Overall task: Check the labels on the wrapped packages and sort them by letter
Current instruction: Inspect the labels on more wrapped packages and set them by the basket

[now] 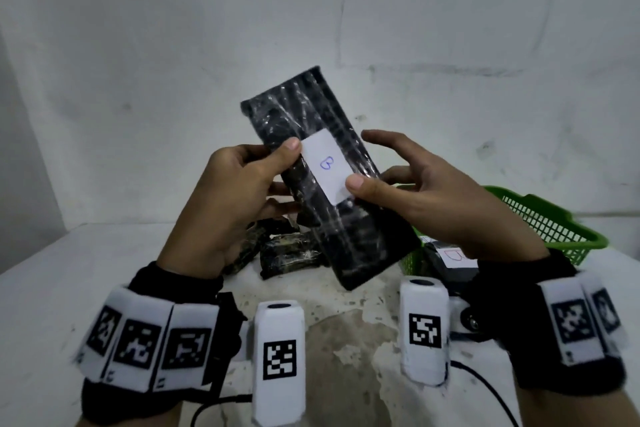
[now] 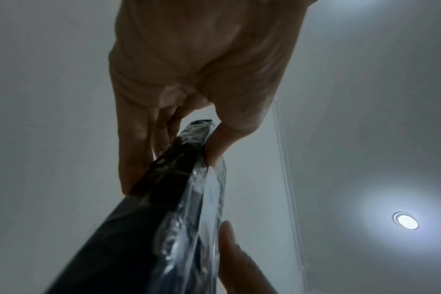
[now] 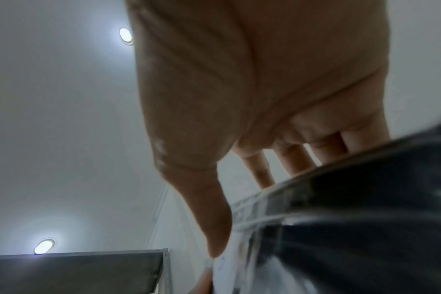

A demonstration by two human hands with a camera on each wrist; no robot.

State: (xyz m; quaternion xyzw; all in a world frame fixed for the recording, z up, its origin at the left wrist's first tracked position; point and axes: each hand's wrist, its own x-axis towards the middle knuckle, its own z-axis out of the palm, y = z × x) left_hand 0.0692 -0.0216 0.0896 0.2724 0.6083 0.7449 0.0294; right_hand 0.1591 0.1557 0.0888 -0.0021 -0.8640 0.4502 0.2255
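Note:
Both hands hold a long black package wrapped in clear film up in front of me, tilted. Its white label faces me and bears a blue letter B. My left hand pinches the package's left edge, thumb on the front beside the label, fingers behind. My right hand pinches its right edge, thumb on the label's lower corner. The left wrist view shows the package edge-on with the left hand round it. The right wrist view shows the right hand with its thumb on the blurred package.
Several more film-wrapped black packages lie on the white table below the hands. A green mesh basket stands at the right with a labelled package inside. A white wall rises close behind.

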